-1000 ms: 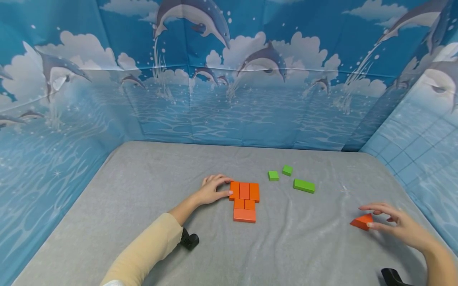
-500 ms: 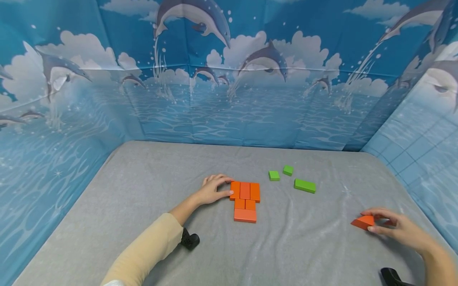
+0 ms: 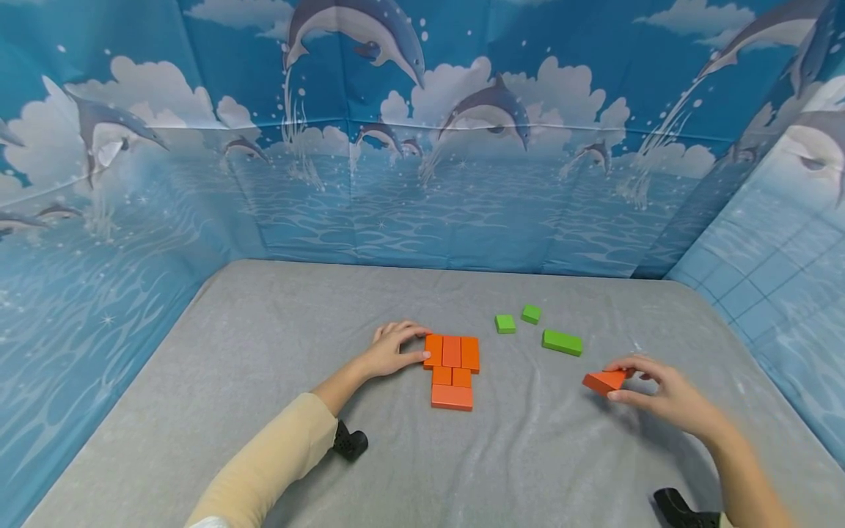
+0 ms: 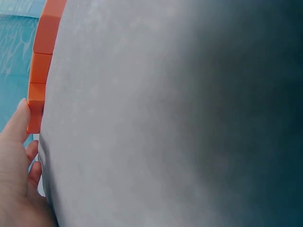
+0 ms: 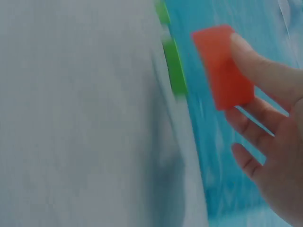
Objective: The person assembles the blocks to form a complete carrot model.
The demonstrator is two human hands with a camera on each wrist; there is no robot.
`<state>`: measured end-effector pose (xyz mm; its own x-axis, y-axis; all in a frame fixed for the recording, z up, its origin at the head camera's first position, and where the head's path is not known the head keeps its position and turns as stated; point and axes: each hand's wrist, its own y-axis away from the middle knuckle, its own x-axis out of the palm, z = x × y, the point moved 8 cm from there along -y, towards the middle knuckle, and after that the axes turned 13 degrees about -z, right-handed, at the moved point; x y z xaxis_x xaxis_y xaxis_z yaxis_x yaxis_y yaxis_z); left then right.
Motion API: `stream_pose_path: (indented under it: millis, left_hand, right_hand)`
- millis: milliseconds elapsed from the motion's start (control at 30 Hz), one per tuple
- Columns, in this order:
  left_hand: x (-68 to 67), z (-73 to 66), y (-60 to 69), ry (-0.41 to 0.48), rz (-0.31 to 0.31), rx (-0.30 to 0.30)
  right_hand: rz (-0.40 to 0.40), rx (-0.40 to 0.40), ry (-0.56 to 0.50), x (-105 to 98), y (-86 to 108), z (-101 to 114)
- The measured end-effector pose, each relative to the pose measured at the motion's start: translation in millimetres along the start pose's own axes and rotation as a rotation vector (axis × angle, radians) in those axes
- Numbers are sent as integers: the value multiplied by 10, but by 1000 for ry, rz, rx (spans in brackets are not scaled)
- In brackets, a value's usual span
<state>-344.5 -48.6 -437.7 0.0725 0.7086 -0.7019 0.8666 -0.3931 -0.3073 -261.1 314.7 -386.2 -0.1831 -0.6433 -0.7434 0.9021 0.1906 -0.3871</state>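
Observation:
My left hand (image 3: 389, 350) is at the left edge of a flat group of orange blocks (image 3: 452, 397), thumb and index finger holding the leftmost upper block (image 3: 433, 352). In the left wrist view the thumb (image 4: 18, 120) touches the end block (image 4: 35, 113); some fingertips are hidden behind it. Above the cloth on the right, my right hand (image 3: 667, 396) pinches an orange triangular block (image 3: 604, 381) between thumb and fingers. The right wrist view shows that triangular block (image 5: 222, 66) with its rectangular face toward the camera, the thumb lying on it.
Two small green blocks (image 3: 505, 324) and a longer green block (image 3: 562, 342) lie behind and right of the orange group. Grey cloth (image 3: 528, 455) covers the table. A blue dolphin-print curtain (image 3: 409, 198) rises behind and along the sides.
My right hand has gripped the triangular block more closely, lifted it and carried it left toward the other blocks. The left hand has stayed at the orange group.

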Motion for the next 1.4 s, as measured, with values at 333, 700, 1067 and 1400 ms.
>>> stream_pose_path:
  millis: [333, 700, 1067, 1400]
  left_hand:
    - [0, 7, 0, 4, 6, -8]
    - [-2, -4, -11, -9, 2, -7]
    - [-8, -4, 5, -15, -1, -8]
    - [-1, 9, -3, -23, 0, -7]
  right_hand:
    - [-78, -164, -158, 540, -220, 847]
    - [72, -172, -287, 1150, -213, 1415]
    - [74, -258, -184, 1458, -164, 1682]
    - [19, -289, -76, 1510, -134, 1685]
